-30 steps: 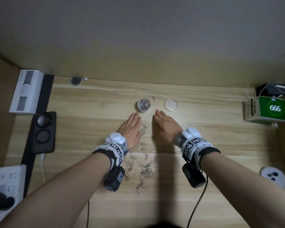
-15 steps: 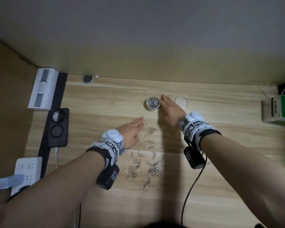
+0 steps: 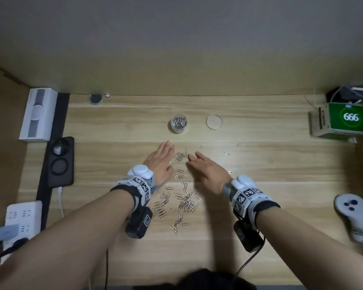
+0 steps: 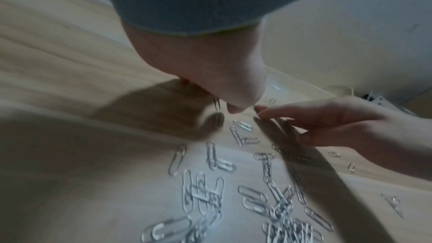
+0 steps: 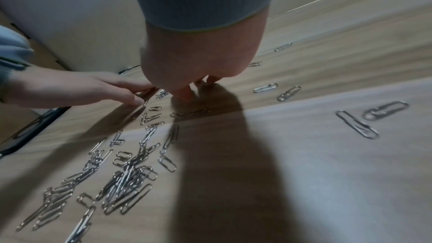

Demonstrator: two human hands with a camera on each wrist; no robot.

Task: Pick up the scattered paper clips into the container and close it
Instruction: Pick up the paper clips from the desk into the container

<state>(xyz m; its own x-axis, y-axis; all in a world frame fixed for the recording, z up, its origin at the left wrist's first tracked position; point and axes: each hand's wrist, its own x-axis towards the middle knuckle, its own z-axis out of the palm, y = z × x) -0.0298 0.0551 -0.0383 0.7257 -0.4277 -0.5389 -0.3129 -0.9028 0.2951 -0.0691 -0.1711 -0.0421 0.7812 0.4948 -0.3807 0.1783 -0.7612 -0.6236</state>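
A small round clear container (image 3: 178,123) partly filled with paper clips stands open on the wooden desk (image 3: 113,126), its round clear lid (image 3: 214,122) lying flat to its right. Silver paper clips (image 3: 182,203) lie scattered below it; a small cluster (image 3: 179,156) sits between my hands. My left hand (image 3: 160,159) lies flat with straight fingers left of that cluster. My right hand (image 3: 205,167) lies flat on the right, fingertips touching the cluster. A few stray clips (image 3: 225,153) lie further right. The wrist views show clips (image 4: 275,208) (image 5: 126,176) under both palms.
A white box (image 3: 38,115) and a black two-ring holder (image 3: 60,161) stand at the left, a white power strip (image 3: 22,218) at lower left. A green 666 box (image 3: 344,120) sits at the right edge, a white controller (image 3: 351,214) at lower right.
My right hand drew back from beside the container to the clip cluster. My left hand stayed near the cluster with fingers straight. The head view shifted.
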